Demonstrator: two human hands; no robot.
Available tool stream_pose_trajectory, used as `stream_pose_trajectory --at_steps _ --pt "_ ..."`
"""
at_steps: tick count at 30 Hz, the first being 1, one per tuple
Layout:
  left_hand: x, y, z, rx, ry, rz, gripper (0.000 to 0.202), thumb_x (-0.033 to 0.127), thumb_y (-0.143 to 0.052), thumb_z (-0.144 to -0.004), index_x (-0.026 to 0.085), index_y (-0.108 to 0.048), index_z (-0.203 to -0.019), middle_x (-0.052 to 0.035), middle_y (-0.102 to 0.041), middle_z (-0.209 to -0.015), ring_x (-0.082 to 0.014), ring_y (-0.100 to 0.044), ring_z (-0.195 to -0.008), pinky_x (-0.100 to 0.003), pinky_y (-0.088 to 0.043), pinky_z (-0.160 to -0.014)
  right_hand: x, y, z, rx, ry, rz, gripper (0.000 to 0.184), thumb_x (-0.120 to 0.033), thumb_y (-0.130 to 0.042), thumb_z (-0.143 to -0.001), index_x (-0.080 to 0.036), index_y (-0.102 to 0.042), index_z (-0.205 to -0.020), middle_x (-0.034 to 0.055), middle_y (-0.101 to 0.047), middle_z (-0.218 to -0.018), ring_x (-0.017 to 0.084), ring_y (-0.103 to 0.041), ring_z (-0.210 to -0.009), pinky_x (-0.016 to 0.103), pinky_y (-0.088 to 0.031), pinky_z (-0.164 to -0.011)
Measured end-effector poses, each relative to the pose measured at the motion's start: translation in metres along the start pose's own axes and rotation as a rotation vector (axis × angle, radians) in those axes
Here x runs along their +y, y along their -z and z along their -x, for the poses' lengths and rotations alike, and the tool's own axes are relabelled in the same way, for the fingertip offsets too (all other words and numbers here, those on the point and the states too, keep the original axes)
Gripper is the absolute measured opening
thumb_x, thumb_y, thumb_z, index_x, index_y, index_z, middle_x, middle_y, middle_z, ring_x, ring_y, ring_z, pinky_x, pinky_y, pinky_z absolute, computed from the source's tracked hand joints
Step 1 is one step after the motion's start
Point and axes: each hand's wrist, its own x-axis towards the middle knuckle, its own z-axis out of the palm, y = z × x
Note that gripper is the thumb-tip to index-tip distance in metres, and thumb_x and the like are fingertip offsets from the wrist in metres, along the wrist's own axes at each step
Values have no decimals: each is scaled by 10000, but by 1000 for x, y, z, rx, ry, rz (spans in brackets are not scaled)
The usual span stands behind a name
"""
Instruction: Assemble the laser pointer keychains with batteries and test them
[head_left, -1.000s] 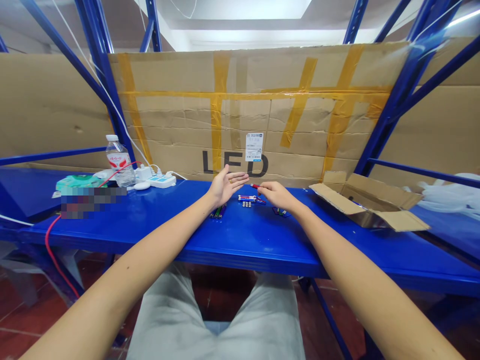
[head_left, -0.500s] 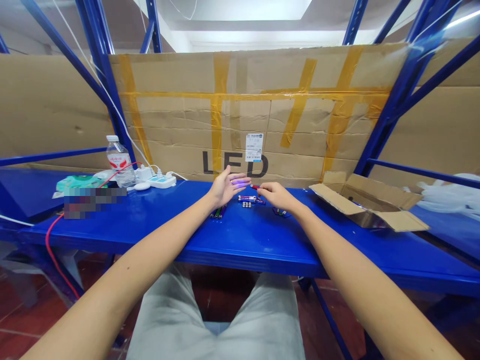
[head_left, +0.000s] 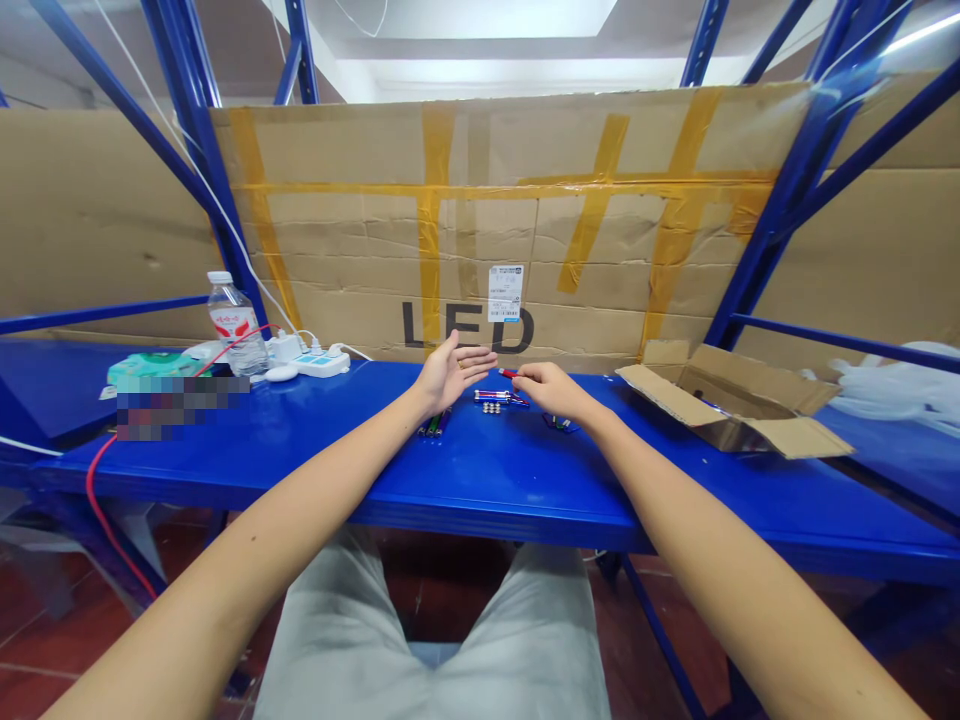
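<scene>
My left hand is held up over the table, palm facing right, fingers stretched out, holding nothing. Just right of its fingertips, my right hand pinches a small red flashlight, its end pointing at the left palm. Below and between the hands lie shiny purple and red tubes. Several small silver button cells sit in front of them. Several dark and green tubes lie below my left hand, partly hidden by it. Thin dark cords or clips lie under my right hand.
An open cardboard box stands on the right of the blue table. On the left are a water bottle, a white power strip and a green packet. A big cardboard sheet walls off the back.
The purple light that fell on my left fingers has gone out. Both hands keep nearly the same place, and the view has shifted slightly.
</scene>
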Motion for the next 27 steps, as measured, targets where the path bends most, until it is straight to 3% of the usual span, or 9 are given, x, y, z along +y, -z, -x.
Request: stream_pose_trajectory --at_steps 21,24,27 --pt "-1 0 1 -22 -6 -38 612 577 -354 -939 70 -631 -1144 -230 -630 -1255 -308 -564 -1238 -440 -361 -1113 -1 0 -1 36 -24 41 290 -381 -446 -833 -184 -472 -622 -15 -485 -582 135 -412 -591 282 -271 -574" --pt "-2 -2 1 -17 -16 -67 542 533 -375 -950 84 -635 -1108 -222 -647 -1230 -299 -587 -1213 -442 -376 -1105 -1 0 0 46 -29 45 274 -373 -458 -816 -179 -493 -626 -17 -487 -575 133 -412 -585 280 -266 -566" --pt "-5 -2 0 29 -92 -158 328 378 -534 -917 96 -636 -1050 -194 -710 -1100 -271 -668 -1079 -444 -422 -1065 -3 0 2 36 -38 77 257 -379 -498 -785 -172 -514 -634 -20 -489 -577 129 -415 -583 275 -258 -559"
